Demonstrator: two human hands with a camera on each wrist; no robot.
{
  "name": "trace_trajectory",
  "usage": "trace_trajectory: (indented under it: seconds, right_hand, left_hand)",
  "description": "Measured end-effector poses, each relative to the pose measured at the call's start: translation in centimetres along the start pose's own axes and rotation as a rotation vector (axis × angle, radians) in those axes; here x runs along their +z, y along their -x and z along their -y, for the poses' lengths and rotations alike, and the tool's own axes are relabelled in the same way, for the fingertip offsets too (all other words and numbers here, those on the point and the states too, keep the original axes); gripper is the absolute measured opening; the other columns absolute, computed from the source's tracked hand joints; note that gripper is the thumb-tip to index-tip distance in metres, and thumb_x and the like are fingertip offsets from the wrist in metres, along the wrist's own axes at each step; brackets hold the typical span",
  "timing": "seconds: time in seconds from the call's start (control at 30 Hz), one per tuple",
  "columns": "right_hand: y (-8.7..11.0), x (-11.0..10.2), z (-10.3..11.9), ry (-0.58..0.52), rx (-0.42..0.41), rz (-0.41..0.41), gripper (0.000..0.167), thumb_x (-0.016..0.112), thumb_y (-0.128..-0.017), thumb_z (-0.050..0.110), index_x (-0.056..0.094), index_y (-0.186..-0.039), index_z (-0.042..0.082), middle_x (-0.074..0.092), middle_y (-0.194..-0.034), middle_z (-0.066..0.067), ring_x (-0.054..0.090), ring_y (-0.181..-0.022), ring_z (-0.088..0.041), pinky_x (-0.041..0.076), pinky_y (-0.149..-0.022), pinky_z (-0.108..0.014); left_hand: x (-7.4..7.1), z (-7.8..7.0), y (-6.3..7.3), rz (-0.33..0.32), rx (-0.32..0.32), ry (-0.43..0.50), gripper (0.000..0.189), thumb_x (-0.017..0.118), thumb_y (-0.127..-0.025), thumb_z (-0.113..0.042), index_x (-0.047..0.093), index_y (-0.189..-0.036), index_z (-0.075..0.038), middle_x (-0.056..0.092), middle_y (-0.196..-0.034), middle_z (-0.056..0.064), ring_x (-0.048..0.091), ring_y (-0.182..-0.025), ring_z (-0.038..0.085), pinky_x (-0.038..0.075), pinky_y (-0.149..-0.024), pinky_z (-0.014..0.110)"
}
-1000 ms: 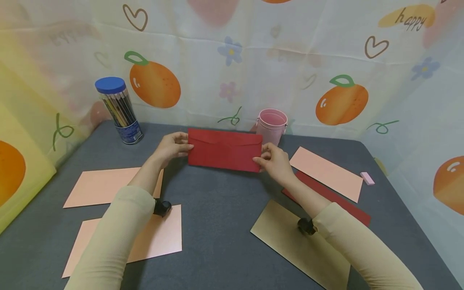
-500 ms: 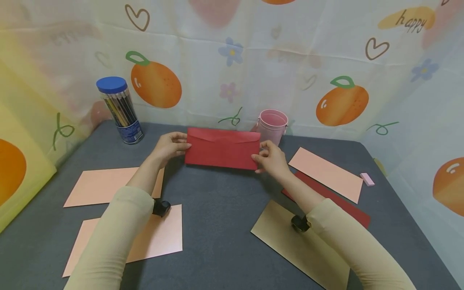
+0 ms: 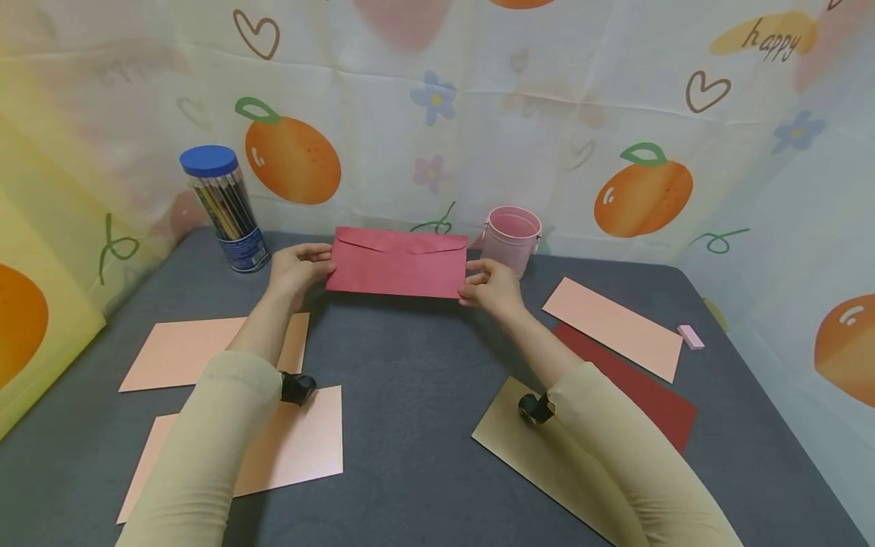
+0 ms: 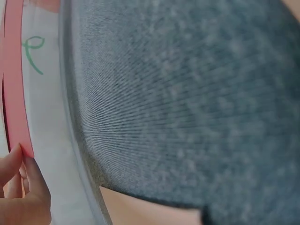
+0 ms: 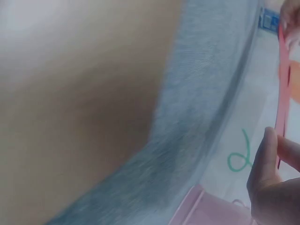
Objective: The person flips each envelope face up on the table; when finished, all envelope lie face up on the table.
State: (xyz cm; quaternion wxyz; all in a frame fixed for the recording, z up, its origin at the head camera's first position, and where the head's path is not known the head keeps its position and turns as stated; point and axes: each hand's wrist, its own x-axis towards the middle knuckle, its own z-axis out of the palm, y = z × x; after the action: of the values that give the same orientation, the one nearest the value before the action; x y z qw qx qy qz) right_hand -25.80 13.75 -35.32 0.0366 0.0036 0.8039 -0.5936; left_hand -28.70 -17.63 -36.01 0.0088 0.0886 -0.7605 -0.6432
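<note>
A red envelope [image 3: 399,266], its flap folded along the top edge, is held up above the far part of the table in the head view. My left hand [image 3: 298,272] pinches its left end between thumb and fingers. The right end is pinched the same way by my right hand [image 3: 494,289]. Seen from the left wrist, the envelope [image 4: 16,84] is a thin pinkish strip running up from the fingertips. The right wrist view shows the envelope [image 5: 284,79] nearly edge-on, stretching between both hands.
Behind the right hand stands a pink bucket [image 3: 511,235]; a blue-lidded jar of pencils [image 3: 229,209] is at back left. Peach sheets [image 3: 181,353] lie left, under the left arm. At right are a gold sheet [image 3: 519,425], a red one [image 3: 632,384], a peach one [image 3: 615,327] and a pink eraser [image 3: 691,337].
Both hands have shifted left and slightly up and away with the envelope between them. Its face now looks lighter and tilted differently. The sheets on the table stay put.
</note>
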Motion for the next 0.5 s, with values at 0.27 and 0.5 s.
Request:
trace_trajectory:
  seconds: [0.27, 0.5]
  right_hand:
    - [-1.4, 1.4, 0.6, -0.143, 0.069, -0.011, 0.053, 0.065, -0.084, -0.014, 0.057, -0.135, -0.001, 0.062, -0.096, -0.014, 0.063, -0.066, -0.007, 0.059, -0.085, -0.040]
    - [-2.8, 3.6, 0.4, -0.254, 0.119, -0.055, 0.051, 0.063, -0.083, -0.015, 0.059, -0.132, -0.002, 0.066, -0.107, -0.022, 0.063, -0.063, -0.007, 0.060, -0.083, -0.038]
  left_hand:
    - [-0.6, -0.5, -0.4, -0.075, -0.096, 0.140, 0.048, 0.064, -0.091, 0.000, 0.056, -0.139, -0.003, 0.062, -0.079, -0.015, 0.059, -0.078, -0.002, 0.052, -0.071, 0.010]
    - [-0.8, -0.4, -0.6, -0.175, -0.159, 0.087, 0.053, 0.069, -0.087, 0.002, 0.058, -0.138, -0.007, 0.059, -0.093, -0.010, 0.061, -0.083, 0.001, 0.054, -0.098, 0.024]
